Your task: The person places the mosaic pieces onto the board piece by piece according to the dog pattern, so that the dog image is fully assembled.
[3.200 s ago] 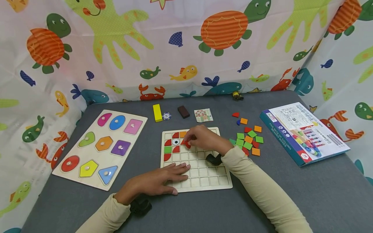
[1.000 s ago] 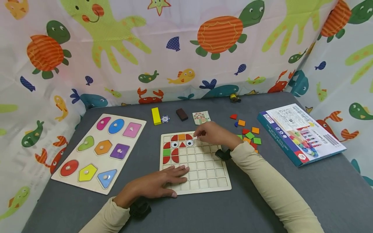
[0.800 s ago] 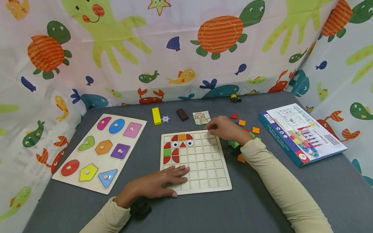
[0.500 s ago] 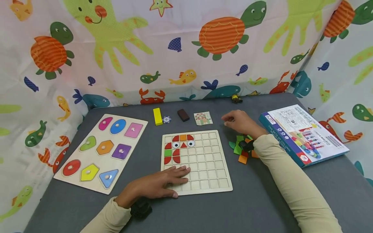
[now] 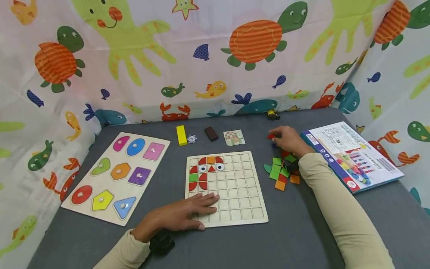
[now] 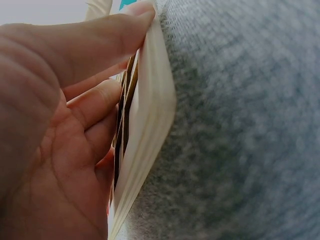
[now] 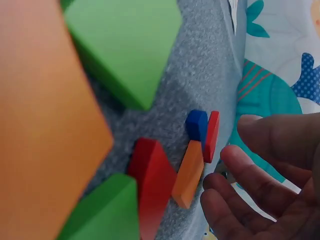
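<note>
Looks like a kids' play corner, maybe a home playroom or a nursery, hard to say which. The giveaway is the curtain (image 5: 215,56) wrapped around the grey table (image 5: 235,243), printed with cartoon turtles, fish, crabs and an octopus. On the table there's a wooden shape puzzle (image 5: 115,175) with peg knobs, a grid board (image 5: 231,201) partly filled with coloured tiles, a heap of loose tiles (image 5: 280,170) and a toy box (image 5: 349,153). All toddler stuff.

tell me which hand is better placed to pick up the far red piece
Right. The right hand hovers by the red piece, fingers open. The left hand rests flat on the board, far away.
</note>
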`<state>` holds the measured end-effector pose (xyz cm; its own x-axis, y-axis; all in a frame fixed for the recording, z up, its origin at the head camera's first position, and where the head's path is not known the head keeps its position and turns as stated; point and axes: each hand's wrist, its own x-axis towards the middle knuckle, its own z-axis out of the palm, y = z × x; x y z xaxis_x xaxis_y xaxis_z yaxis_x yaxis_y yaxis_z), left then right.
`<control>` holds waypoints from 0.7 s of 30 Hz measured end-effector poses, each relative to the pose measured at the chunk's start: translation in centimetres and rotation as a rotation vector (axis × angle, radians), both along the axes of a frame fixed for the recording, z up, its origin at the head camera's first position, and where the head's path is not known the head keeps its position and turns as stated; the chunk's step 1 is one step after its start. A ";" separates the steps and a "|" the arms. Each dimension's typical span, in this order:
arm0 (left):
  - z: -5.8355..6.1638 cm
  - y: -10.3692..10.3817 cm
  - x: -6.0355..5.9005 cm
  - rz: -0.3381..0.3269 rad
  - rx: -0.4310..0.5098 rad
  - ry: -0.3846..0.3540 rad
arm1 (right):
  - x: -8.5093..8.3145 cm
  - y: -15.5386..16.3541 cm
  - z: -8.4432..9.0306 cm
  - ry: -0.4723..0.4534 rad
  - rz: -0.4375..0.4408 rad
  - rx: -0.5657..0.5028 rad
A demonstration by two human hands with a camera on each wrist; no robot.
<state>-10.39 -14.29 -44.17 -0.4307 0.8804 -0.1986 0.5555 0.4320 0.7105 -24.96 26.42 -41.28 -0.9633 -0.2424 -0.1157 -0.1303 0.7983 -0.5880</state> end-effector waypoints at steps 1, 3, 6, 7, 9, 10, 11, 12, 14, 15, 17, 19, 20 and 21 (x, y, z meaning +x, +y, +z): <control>0.0 0.0 0.0 -0.001 0.000 0.000 | 0.0 0.0 -0.1 -0.004 -0.002 0.003; 0.0 0.0 0.0 -0.004 0.002 0.001 | -0.2 0.1 -0.2 -0.011 -0.004 0.005; 0.0 0.0 0.1 -0.003 0.001 -0.002 | -0.4 0.0 -0.5 0.001 0.008 0.025; 0.1 0.0 0.1 -0.002 0.000 -0.004 | -0.5 0.0 -0.5 0.005 0.011 0.028; 0.0 -0.1 0.1 -0.002 -0.003 -0.005 | -0.6 -0.2 -0.7 0.019 0.018 0.034; 0.0 -0.1 0.1 -0.001 -0.004 -0.005 | -0.6 -0.3 -0.8 0.026 0.024 0.034; 0.0 -0.1 0.1 -0.001 -0.005 -0.005 | -0.6 -0.4 -0.8 0.026 0.026 0.033; 0.0 -0.1 0.1 -0.001 -0.006 -0.005 | -0.6 -0.4 -0.9 0.026 0.027 0.032; 0.0 -0.1 0.1 -0.002 -0.003 -0.004 | -0.7 -0.7 -0.9 0.026 0.032 0.036; 0.0 -0.1 0.1 -0.002 -0.001 -0.003 | -0.7 -0.8 -0.9 0.027 0.036 0.039; 0.1 -0.1 0.1 0.000 0.001 -0.005 | -0.7 -1.0 -0.8 0.020 0.044 0.049; 0.2 -0.1 0.1 0.001 0.004 -0.006 | -0.7 -1.2 -0.8 0.018 0.053 0.060; 0.2 -0.1 0.1 0.001 0.004 -0.005 | -0.7 -1.3 -0.7 0.017 0.055 0.066; 0.3 -0.1 0.1 0.002 0.004 -0.006 | -0.7 -1.3 -0.7 0.017 0.057 0.071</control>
